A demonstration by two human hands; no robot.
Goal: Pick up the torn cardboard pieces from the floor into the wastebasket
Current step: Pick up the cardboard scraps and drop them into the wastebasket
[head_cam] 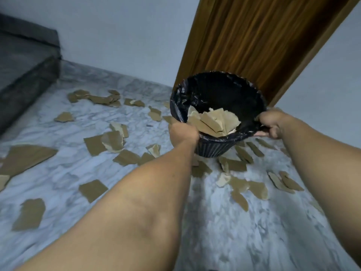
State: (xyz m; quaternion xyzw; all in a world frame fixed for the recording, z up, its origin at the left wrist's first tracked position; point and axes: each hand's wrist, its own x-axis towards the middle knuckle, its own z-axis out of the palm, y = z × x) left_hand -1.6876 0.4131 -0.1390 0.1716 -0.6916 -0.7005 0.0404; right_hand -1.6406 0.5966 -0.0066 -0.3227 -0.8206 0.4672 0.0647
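Hands curl round the near rim of the black slatted plastic wastebasket (pixel 213 149), left hand (pixel 182 132) and right hand (pixel 270 123) either side; torn brown cardboard pieces (pixel 93 144) lie below on the grey marbled floor (pixel 244 231), thickest left, nearer the left hand

My left grip (pixel 182 132) and right grip (pixel 270 124) clasp the black plastic wastebasket (pixel 224 90), which fills the gap between them. Just beyond it, a brown wooden door (pixel 263 45) and a pale wall (pixel 117 36) block my way. Left of the left grip, torn brown cardboard pieces (pixel 93 144) litter the grey marble floor (pixel 244 241). Nearer me, the floor lies bare.
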